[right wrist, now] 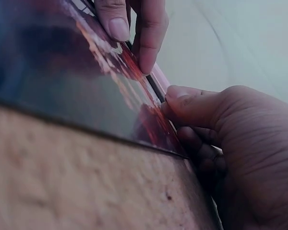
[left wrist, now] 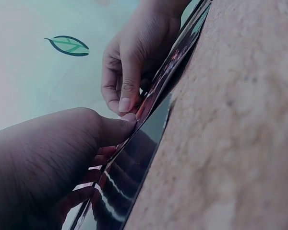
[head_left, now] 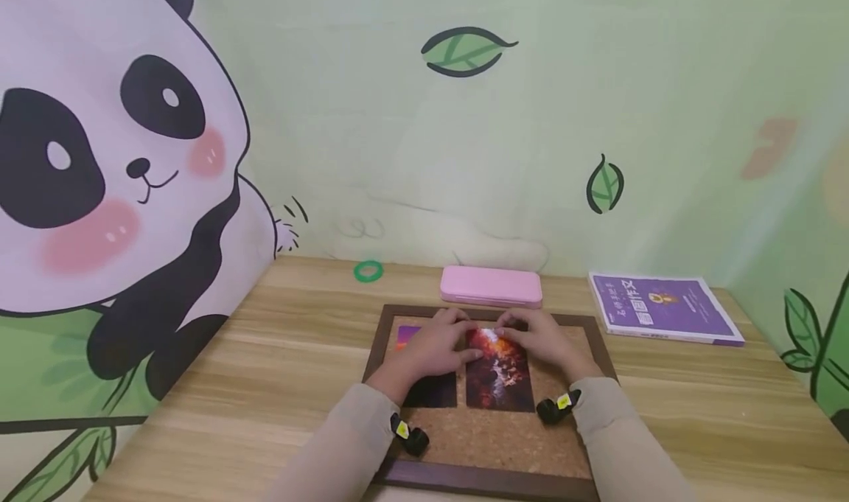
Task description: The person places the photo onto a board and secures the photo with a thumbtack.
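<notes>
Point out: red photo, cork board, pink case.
red photo [head_left: 500,384], head view, lower middle of print.
cork board [head_left: 491,432], head view, bare cork below the photos.
pink case [head_left: 491,286], head view, lid centre.

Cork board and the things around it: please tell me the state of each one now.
Cork board: lying flat on the table.
Red photo: on the cork, top edge pinched by both hands.
Dark photo: flat, partly under the left hand.
Right hand: fingers on the red photo.
Pink case: closed.
Purple book: closed, flat.
Green ring: lying alone.
</notes>
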`<state>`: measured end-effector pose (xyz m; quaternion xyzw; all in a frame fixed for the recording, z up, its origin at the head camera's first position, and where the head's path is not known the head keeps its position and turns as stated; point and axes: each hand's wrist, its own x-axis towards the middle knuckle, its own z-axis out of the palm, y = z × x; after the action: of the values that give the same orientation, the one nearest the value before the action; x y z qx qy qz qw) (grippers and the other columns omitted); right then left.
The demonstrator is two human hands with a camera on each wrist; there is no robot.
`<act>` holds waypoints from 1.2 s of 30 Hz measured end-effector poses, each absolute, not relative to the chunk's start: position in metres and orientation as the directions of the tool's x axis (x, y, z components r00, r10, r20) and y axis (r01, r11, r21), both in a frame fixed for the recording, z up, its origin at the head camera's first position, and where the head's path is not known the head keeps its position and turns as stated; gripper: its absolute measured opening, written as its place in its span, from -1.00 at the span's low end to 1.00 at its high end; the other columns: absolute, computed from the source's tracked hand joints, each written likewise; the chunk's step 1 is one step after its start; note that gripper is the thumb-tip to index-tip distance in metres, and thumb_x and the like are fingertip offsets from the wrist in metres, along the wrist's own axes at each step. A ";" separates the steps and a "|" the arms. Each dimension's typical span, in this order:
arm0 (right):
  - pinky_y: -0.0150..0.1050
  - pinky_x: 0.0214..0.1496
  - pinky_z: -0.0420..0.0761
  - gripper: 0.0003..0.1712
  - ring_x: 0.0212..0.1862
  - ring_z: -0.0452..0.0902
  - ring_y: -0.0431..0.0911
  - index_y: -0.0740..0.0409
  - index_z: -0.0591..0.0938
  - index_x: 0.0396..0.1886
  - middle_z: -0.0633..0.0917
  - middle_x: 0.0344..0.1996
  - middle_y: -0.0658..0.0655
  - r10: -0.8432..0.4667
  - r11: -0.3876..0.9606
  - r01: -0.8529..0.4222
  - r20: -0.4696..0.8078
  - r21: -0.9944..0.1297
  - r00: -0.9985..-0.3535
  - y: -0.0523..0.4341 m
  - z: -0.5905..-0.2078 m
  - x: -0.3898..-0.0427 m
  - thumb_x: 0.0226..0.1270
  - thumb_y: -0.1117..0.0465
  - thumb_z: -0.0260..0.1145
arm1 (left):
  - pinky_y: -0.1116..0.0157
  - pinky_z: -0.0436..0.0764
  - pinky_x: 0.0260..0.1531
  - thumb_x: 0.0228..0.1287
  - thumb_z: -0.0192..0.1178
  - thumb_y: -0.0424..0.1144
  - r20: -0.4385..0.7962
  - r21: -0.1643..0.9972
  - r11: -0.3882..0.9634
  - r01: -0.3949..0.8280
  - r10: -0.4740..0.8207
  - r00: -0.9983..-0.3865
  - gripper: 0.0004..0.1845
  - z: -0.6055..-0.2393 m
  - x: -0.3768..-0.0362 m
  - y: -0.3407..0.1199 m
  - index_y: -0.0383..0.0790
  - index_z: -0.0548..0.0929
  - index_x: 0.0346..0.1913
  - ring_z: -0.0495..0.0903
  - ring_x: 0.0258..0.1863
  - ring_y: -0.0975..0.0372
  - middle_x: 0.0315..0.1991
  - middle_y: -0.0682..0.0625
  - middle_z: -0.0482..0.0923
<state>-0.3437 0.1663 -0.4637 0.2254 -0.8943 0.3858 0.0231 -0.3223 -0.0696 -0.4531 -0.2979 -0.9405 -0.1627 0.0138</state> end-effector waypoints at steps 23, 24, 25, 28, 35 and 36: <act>-0.10 0.02 0.47 -0.92 -0.14 0.53 -0.13 -0.03 0.71 -0.24 0.70 -0.29 -0.02 -0.413 0.613 -0.410 0.169 -0.676 -0.895 0.165 -0.462 -0.343 0.32 0.15 0.32 | 0.12 0.44 0.22 0.30 0.09 0.23 0.102 0.276 0.775 0.568 0.564 -0.819 -0.36 -0.451 -0.321 -0.068 -0.07 0.46 0.31 0.29 0.24 0.15 0.22 0.02 0.33; -0.11 0.01 0.47 -0.92 -0.15 0.52 -0.13 -0.04 0.71 -0.25 0.70 -0.30 -0.02 -0.405 0.617 -0.406 0.170 -0.674 -0.898 0.165 -0.462 -0.344 0.32 0.15 0.32 | 0.12 0.45 0.21 0.31 0.09 0.23 0.108 0.271 0.774 0.572 0.566 -0.818 -0.37 -0.451 -0.321 -0.068 -0.07 0.46 0.31 0.30 0.24 0.15 0.22 0.02 0.33; -0.12 0.00 0.48 -0.92 -0.16 0.52 -0.13 -0.05 0.71 -0.25 0.69 -0.30 -0.03 -0.396 0.620 -0.400 0.171 -0.675 -0.902 0.165 -0.463 -0.344 0.31 0.14 0.32 | 0.12 0.45 0.21 0.31 0.09 0.23 0.114 0.268 0.773 0.575 0.567 -0.816 -0.37 -0.451 -0.321 -0.068 -0.07 0.47 0.31 0.30 0.23 0.15 0.22 0.02 0.33; -0.15 -0.04 0.47 -0.93 -0.18 0.51 -0.13 -0.07 0.70 -0.26 0.68 -0.31 -0.03 -0.373 0.634 -0.386 0.172 -0.670 -0.912 0.164 -0.464 -0.345 0.30 0.13 0.33 | 0.12 0.46 0.19 0.30 0.10 0.23 0.125 0.267 0.769 0.580 0.569 -0.813 -0.37 -0.451 -0.321 -0.068 -0.07 0.47 0.30 0.31 0.22 0.15 0.21 0.02 0.34; -0.23 -0.18 0.45 -0.91 -0.26 0.48 -0.11 -0.06 0.68 -0.26 0.64 -0.34 0.00 -0.327 0.668 -0.326 0.130 -0.669 -0.936 0.161 -0.462 -0.343 0.30 0.07 0.33 | 0.13 0.46 0.19 0.30 0.09 0.25 0.114 0.267 0.769 0.581 0.573 -0.811 -0.36 -0.453 -0.322 -0.069 -0.06 0.47 0.30 0.31 0.22 0.15 0.20 0.03 0.34; -0.23 -0.19 0.44 -0.90 -0.26 0.48 -0.11 -0.05 0.68 -0.27 0.65 -0.35 0.00 -0.320 0.670 -0.323 0.133 -0.669 -0.938 0.161 -0.462 -0.344 0.29 0.06 0.34 | 0.13 0.46 0.19 0.30 0.09 0.24 0.115 0.268 0.769 0.580 0.572 -0.812 -0.36 -0.453 -0.322 -0.069 -0.07 0.47 0.30 0.31 0.22 0.15 0.20 0.02 0.34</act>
<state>-0.3436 0.1610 -0.4619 0.1760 -0.9137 0.3664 0.0021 -0.3221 -0.0687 -0.4526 -0.3063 -0.9404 -0.1469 0.0131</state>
